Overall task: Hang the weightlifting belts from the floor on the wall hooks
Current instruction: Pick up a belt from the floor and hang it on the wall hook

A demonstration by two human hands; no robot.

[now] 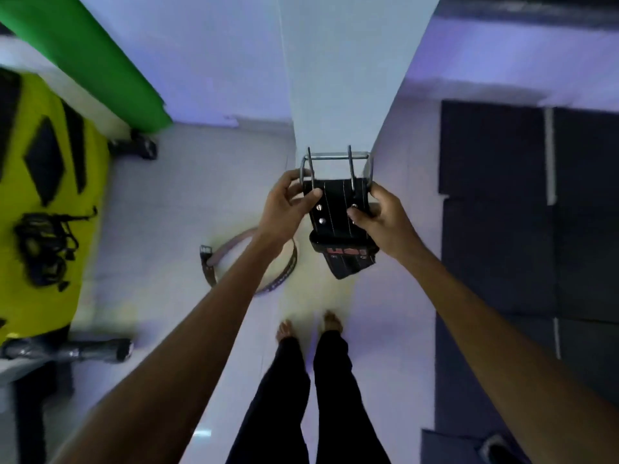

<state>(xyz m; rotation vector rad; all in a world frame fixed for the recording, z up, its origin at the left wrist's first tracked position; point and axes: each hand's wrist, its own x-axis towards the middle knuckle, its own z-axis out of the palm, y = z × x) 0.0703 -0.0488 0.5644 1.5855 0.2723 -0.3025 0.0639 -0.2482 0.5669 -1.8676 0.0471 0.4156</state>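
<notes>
Both hands, left [284, 204] and right [376, 214], grip the black belt [335, 212]; its red lettering is unreadable.

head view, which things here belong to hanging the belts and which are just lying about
Belongs to the job:
black belt, held by left hand and right hand
its metal buckle
second belt on the floor

Lying about:
yellow mat
black straps
dark floor tiles

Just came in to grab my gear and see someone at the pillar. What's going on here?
A person is holding a black weightlifting belt up against the white pillar, left hand and right hand gripping it on either side just below its metal buckle. No wall hook is visible in this view. A second belt lies coiled on the floor near their bare feet.
</notes>
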